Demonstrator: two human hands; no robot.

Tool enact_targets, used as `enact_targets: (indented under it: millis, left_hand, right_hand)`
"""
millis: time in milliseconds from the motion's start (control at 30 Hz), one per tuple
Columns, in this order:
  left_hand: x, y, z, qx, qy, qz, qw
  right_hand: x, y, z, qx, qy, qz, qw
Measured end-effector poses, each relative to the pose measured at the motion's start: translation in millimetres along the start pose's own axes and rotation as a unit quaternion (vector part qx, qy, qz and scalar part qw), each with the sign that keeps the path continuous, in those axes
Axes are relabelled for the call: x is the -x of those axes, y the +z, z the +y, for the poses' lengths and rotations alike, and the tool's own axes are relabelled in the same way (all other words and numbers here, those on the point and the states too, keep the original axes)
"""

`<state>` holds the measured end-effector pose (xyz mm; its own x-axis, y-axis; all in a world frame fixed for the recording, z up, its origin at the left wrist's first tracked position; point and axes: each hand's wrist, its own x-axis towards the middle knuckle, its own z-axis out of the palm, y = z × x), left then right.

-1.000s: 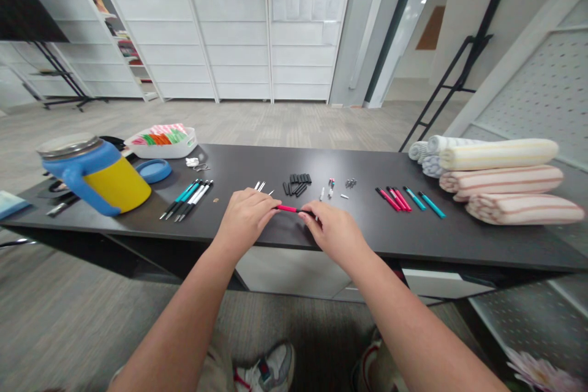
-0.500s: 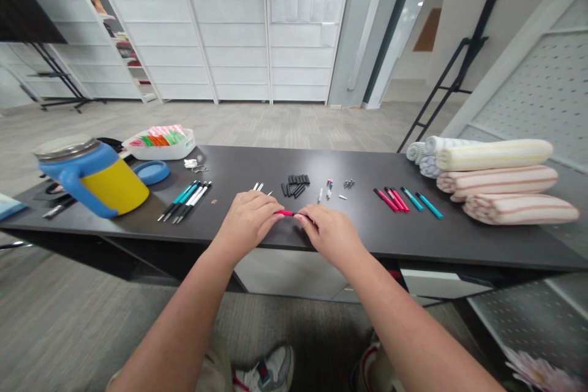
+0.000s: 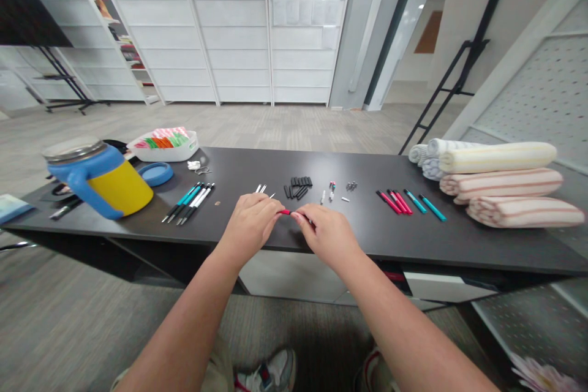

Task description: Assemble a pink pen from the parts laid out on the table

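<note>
The left hand [image 3: 250,223] and right hand [image 3: 324,236] each pinch one end of a red pen [image 3: 285,212] just above the counter [image 3: 413,239]. To their left lies a row of seemingly finished pens [image 3: 190,202]. Black sleeves [image 3: 297,187] lie beyond, and bare barrels [image 3: 404,201] to the right look undone.

Khaki bottoms [image 3: 219,373], wht/grey sneakers [image 3: 272,372] — red trim

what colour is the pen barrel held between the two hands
Red; the pen barrel shows best in the head view.
</note>
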<state>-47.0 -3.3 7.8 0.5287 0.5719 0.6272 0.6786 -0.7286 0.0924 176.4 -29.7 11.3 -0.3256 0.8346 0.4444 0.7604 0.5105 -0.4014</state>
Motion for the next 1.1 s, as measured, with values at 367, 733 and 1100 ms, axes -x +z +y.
enact_targets:
  millis: [367,733,1100]
  left_hand:
    - [0.2,5.3,3.5,-0.048,0.035,0.044,0.997]
    - [1.5,2.8,3.6,-0.04,-0.021,0.115,0.992]
    - [-0.9,6.3,-4.1,0.008,-0.122,0.142,0.982]
  right_hand:
    - [-2.9,1.4,-12.6,0.017,0.006,0.032,0.999]
    - [-26.1,-37.8,-17.7,0.028,0.057,0.018,0.998]
    - [-139.3,-47.8,73.6,0.249,0.065,-0.27,0.928]
